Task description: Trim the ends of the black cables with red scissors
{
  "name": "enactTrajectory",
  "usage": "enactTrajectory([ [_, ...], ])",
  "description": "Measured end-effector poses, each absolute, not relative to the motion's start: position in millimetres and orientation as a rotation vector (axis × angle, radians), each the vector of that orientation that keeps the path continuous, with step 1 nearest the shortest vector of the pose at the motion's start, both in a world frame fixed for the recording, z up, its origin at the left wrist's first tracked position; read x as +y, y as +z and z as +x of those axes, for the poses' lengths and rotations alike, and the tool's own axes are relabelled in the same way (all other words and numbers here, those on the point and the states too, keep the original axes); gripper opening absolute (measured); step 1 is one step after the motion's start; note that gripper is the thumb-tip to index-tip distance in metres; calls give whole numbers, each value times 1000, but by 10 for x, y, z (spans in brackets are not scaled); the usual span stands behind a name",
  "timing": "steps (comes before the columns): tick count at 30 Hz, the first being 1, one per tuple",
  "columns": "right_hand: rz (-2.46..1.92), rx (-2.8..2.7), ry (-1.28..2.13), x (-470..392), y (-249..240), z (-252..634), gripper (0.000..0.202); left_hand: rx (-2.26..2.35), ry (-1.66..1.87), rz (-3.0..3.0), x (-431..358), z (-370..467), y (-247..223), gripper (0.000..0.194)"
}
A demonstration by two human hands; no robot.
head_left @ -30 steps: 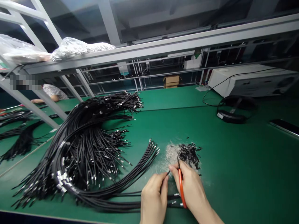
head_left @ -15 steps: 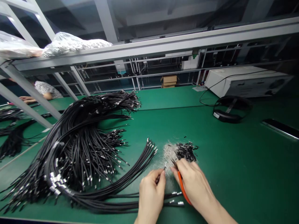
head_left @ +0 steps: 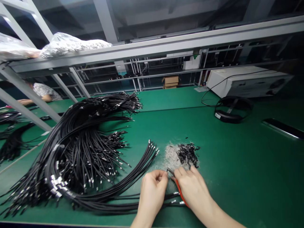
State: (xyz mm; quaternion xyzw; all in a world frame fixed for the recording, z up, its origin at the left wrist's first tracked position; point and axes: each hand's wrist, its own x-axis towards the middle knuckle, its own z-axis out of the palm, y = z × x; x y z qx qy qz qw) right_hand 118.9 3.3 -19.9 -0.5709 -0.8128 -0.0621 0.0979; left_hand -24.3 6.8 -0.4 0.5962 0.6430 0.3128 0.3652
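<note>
My left hand (head_left: pixel 152 191) is closed in a pinch on a black cable, whose short end sticks out past the fingertips. My right hand (head_left: pixel 193 186) grips orange-handled cutters (head_left: pixel 180 192), their dark jaws meeting the cable end just beyond my left fingers. Whether the blades are closed on it is too small to tell. A curved bundle of black cables (head_left: pixel 102 205) with white tags runs beneath my left wrist. Just beyond the hands lie a heap of short black sleeve pieces (head_left: pixel 187 153) and a scatter of fine whitish strands (head_left: pixel 171 156).
A large heap of black cables (head_left: pixel 83 139) covers the left of the green bench (head_left: pixel 225 177). At the right are a black ring-shaped object (head_left: pixel 229 118), a phone-like slab (head_left: pixel 283 128) and a white box-shaped machine (head_left: pixel 247 82). A metal shelf rail (head_left: pixel 152 50) crosses above. Another person (head_left: pixel 45 91) sits at far left.
My right hand has moved left, bringing the cutters' jaws from beside the cable end onto it. My left hand still pinches the cable. The view has shifted slightly.
</note>
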Motion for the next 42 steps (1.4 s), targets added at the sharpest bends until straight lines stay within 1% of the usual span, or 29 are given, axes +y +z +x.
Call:
enactTrajectory([
  [4,-1706,-2478,-211,53,-166,1231,25,1663,798,1559,77,-227,-10,34],
  [7,-1696,-2522,-185,73,-119,1245,27,1651,816,1564,81,-217,-7,34],
  [14,-1682,-2528,4,92,-26,1250,27,1622,861,1580,70,-210,1,35],
  [18,-1672,-2489,182,133,-21,1339,19,1587,844,1569,88,-229,-4,34],
  [21,-1759,-2325,306,192,-64,1439,23,1534,818,1557,89,-260,-2,34],
  [23,-1783,-2142,414,223,-97,1475,25,1499,799,1545,76,-284,-1,38],
  [26,-1614,-1839,709,224,-117,1440,27,1450,791,1498,53,-319,-8,43],
  [29,-1441,-1562,997,180,-106,1330,32,1380,799,1449,46,-344,-25,39],
  [31,-1397,-1421,1120,148,-110,1255,37,1346,815,1419,49,-353,-36,36],
  [36,-1295,-1134,1345,94,-161,1128,48,1410,924,1425,19,-325,-40,26],
  [39,-1230,-1084,1415,65,-165,1062,46,1489,1005,1500,-44,-278,-47,23],
  [42,-1230,-1029,1401,30,-163,988,44,1578,1091,1658,-107,-229,-75,21],
])
